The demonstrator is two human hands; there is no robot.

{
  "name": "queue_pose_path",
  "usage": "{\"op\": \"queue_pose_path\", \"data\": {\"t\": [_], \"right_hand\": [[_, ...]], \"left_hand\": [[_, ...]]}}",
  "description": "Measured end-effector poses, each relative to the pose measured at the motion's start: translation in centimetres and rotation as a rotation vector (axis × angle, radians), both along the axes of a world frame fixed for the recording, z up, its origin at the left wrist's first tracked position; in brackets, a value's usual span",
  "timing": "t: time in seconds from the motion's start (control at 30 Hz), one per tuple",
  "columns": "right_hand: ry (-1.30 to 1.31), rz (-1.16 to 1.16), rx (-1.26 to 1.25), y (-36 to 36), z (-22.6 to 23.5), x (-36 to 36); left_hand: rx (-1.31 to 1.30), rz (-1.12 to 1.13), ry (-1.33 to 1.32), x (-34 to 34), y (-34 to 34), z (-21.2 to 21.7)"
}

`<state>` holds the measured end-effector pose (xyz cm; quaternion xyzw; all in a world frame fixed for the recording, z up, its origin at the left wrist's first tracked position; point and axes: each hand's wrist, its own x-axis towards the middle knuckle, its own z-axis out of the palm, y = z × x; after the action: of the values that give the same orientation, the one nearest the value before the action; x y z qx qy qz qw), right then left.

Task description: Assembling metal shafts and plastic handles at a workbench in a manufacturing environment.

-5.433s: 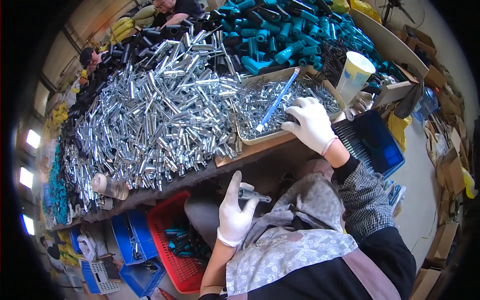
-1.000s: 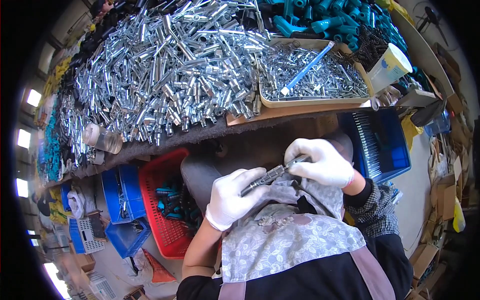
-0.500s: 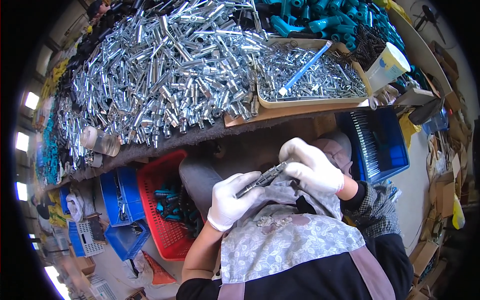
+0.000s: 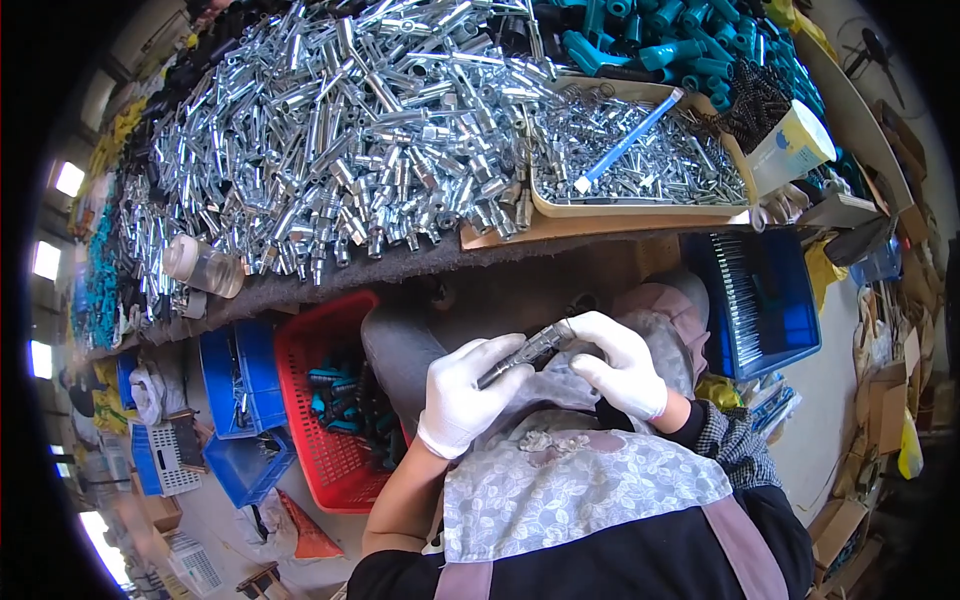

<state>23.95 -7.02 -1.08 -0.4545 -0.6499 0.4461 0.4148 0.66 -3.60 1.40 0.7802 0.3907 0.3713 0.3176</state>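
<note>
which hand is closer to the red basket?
Left. The left hand grips the metal tube just right of the red basket; the right hand is farther right, at the tube's other end.

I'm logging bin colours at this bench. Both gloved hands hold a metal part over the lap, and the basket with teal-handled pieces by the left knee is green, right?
Not green: the head view shows the basket is red. The rest stands: left hand and right hand hold the metal part over the lap.

Shiny metal part, matt white fabric gloves, glossy red plastic basket.
</note>
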Motion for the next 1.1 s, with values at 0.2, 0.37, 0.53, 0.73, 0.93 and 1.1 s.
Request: {"op": "queue_pose_path", "data": {"t": [0.2,0.37,0.53,0.73,0.93,1.1], "right_hand": [[0.031,-0.010,-0.204,0.3,1.8,-0.2],[0.157,0.021,-0.483,1.1,2.9,0.6],[0.310,0.119,-0.619,1.3,2.0,1.9],[-0.021,0.244,-0.464,4.8,3.6,4.5],[-0.809,-0.461,0.685,19.7,9.2,13.2],[-0.893,-0.735,0.565,31.1,10.9,18.0]], "left_hand": [[0.156,0.008,0.090,-0.1,0.2,-1.0],[0.311,-0.018,0.208,-0.1,0.8,-1.5],[0.340,-0.080,0.220,-0.1,1.3,-1.9],[0.250,-0.084,0.156,-0.6,1.4,-1.9],[0.158,-0.012,0.074,-0.9,1.3,-1.9],[0.135,-0.002,0.067,-1.0,0.9,-1.3]]}}
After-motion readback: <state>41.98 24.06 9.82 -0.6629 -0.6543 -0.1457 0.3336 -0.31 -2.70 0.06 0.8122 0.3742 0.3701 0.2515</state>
